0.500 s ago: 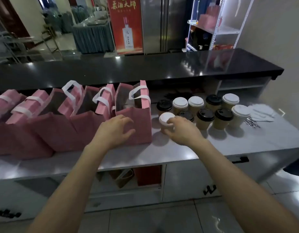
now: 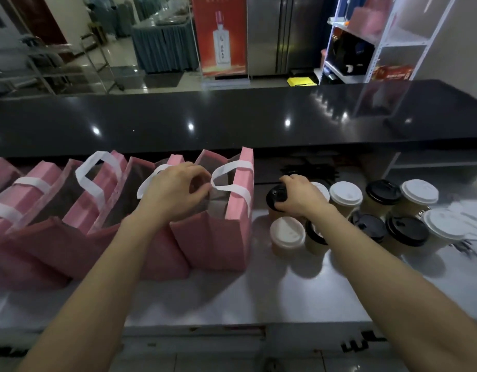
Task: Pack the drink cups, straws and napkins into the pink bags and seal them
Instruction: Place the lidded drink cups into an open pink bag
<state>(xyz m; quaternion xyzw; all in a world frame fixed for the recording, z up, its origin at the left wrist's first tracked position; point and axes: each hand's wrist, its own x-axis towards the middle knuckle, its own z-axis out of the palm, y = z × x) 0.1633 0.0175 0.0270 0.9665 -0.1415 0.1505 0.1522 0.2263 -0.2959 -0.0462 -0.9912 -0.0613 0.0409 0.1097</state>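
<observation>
We judge the packing barely begun: our left hand (image 2: 175,190) pinches the white handle (image 2: 226,176) of the open pink bag (image 2: 221,229), while our right hand (image 2: 299,197) has its fingers curled over a black-lidded cup (image 2: 276,197) on the tabletop (image 2: 272,296), with ten more cups unpacked.

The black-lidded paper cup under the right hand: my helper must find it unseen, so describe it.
Start at the rightmost open pink bag on the counter. Just right of it, the black-lidded paper cup heads the back row; alone among the cups, it is gripped by the right hand.

Glossy black counter (image 2: 232,122), red banner (image 2: 221,36), steel fridge (image 2: 280,33), white shelving (image 2: 387,44)
</observation>
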